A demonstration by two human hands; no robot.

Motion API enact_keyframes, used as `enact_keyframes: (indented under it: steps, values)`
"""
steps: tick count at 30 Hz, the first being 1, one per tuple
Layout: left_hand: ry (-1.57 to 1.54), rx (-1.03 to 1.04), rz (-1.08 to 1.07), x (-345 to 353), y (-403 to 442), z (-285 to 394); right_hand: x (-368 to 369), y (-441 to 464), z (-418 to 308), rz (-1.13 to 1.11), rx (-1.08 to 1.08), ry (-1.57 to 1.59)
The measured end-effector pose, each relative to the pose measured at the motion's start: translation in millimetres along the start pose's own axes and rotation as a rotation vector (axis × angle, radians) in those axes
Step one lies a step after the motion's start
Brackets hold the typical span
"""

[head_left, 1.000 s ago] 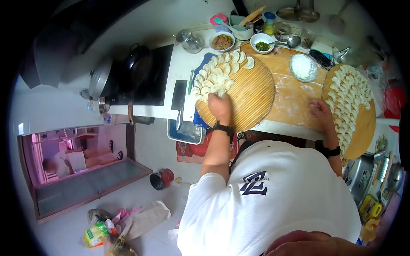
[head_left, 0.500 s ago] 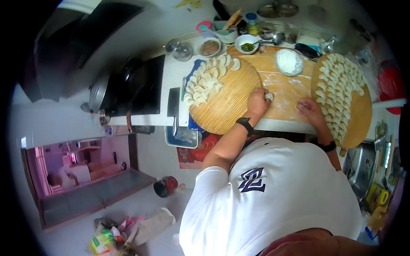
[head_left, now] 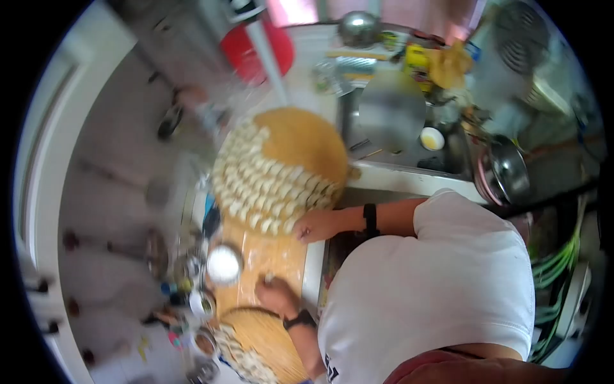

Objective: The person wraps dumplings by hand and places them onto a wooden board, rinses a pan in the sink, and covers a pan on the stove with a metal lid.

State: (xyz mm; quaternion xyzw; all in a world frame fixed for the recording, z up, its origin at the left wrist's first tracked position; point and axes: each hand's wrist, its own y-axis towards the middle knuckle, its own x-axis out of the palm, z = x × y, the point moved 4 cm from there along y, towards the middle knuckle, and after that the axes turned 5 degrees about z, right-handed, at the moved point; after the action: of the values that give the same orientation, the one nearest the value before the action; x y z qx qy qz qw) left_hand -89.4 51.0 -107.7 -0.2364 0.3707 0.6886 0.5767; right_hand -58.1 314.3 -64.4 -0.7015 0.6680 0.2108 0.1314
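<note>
My left hand point(head_left: 276, 296) is closed over the floured wooden board point(head_left: 254, 248), with a small white piece of dough point(head_left: 268, 277) showing at its fingers. My right hand point(head_left: 314, 226) is closed in a pinch at the near edge of a round board point(head_left: 300, 137); what it holds, if anything, is too blurred to tell. Curved rows of dumplings point(head_left: 259, 182) cover much of that round board. A second round board point(head_left: 275, 336) with more dumplings point(head_left: 240, 355) lies beside my left forearm. Near the left hand is a bowl of white powder point(head_left: 224, 264).
Beyond the round board is a sink point(head_left: 409, 137) with a small bowl point(head_left: 432, 139) in it. A red basin point(head_left: 259, 54) stands at the top, metal bowls point(head_left: 505, 169) at the right. A bowl with green contents point(head_left: 202, 303) sits at the lower left.
The view has swung right, bringing the sink into sight. My left hand has left the dumplings on the second board and come over the floured board. My right hand is now against the fuller round board.
</note>
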Motion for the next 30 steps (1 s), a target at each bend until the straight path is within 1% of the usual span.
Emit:
enact_keyframes:
  steps: [1, 2, 3, 5, 6, 7, 8, 9, 11, 12, 14, 15, 17, 18, 19, 20, 21, 22, 23, 24, 26, 27, 28, 29, 30]
  values:
    - [0.018, 0.009, 0.017, 0.5, 0.4, 2.5, -9.6, -6.6, 4.6, -0.009, 0.090, -0.034]
    - [0.025, -0.018, -0.020, -0.4, -1.1, 3.4, -15.9, -18.1, 9.2, -0.027, 0.181, -0.058]
    - [-0.017, -0.025, -0.017, 4.7, -1.9, 4.8, -27.4, -31.0, 16.8, 0.025, 0.201, -0.067]
    - [-0.069, -0.036, -0.020, 8.9, 6.4, -7.7, -38.9, -46.2, 13.0, 0.194, 0.113, -0.060]
    - [-0.082, -0.046, -0.032, 8.1, 4.3, -7.1, -42.2, -59.5, 14.4, 0.232, 0.124, -0.066]
    - [-0.094, -0.061, -0.048, 3.8, 2.7, -6.6, -44.2, -72.5, 14.8, 0.274, 0.179, -0.053]
    - [-0.225, -0.122, -0.118, 2.0, -1.0, -9.7, -44.6, -86.3, 14.7, 0.316, 0.230, -0.041]
    - [-0.241, -0.095, -0.135, -3.5, -4.7, -6.9, -43.6, -100.5, 8.3, 0.349, 0.237, -0.053]
    - [-0.435, -0.225, -0.176, -13.4, -13.5, -1.3, -45.7, -135.3, -9.8, 0.472, 0.353, 0.061]
    - [-0.440, -0.175, -0.226, -17.7, -14.3, -0.5, -44.4, -151.3, -17.9, 0.493, 0.356, 0.038]
    - [-0.520, -0.241, -0.204, -21.3, -22.7, -4.6, -35.3, -177.9, -28.4, 0.476, 0.469, 0.028]
    - [-0.582, -0.285, -0.194, -22.1, -26.3, -7.2, -31.5, -186.1, -32.4, 0.488, 0.470, 0.015]
    - [-0.553, -0.273, -0.202, -27.1, -33.8, -6.7, -25.0, -202.8, -32.4, 0.497, 0.552, 0.086]
    - [-0.512, -0.265, -0.191, -33.5, -36.3, -7.6, -22.4, -206.9, -33.1, 0.487, 0.544, 0.082]
    - [-0.511, -0.274, -0.167, -39.0, -37.6, -9.0, -24.2, -208.1, -32.9, 0.546, 0.530, 0.157]
    - [-0.476, -0.273, -0.192, -39.2, -38.3, -10.2, -27.3, -207.3, -32.1, 0.598, 0.511, 0.235]
    - [-0.442, -0.274, -0.212, -36.2, -38.4, -14.3, -31.2, -204.5, -34.0, 0.570, 0.489, 0.238]
    - [-0.295, -0.159, -0.177, -13.0, -29.8, -44.6, -39.0, -202.3, -37.0, 0.581, 0.451, 0.132]
    - [-0.395, -0.212, -0.190, 0.5, -28.0, -59.9, -46.6, -200.3, -37.8, 0.591, 0.408, 0.028]
    - [-0.317, -0.184, -0.176, -7.5, -29.5, -54.6, -49.2, -198.1, -33.5, 0.556, 0.381, 0.040]
    - [-0.177, -0.170, -0.187, -21.9, -37.8, -26.0, -62.6, -192.9, -26.3, 0.587, 0.293, -0.185]
    - [-0.115, -0.186, -0.206, -31.0, -41.9, -20.6, -67.9, -189.5, -31.0, 0.571, 0.296, -0.156]
    - [-0.135, -0.124, -0.174, -13.5, -41.8, -37.0, -71.3, -185.8, -35.6, 0.543, 0.299, -0.122]
    - [-0.146, -0.066, -0.143, 1.3, -43.7, -57.5, -70.4, -182.3, -28.7, 0.558, 0.240, 0.001]
    - [-0.143, -0.131, -0.182, -10.0, -50.8, -47.9, -71.7, -176.5, -21.4, 0.540, 0.292, -0.010]
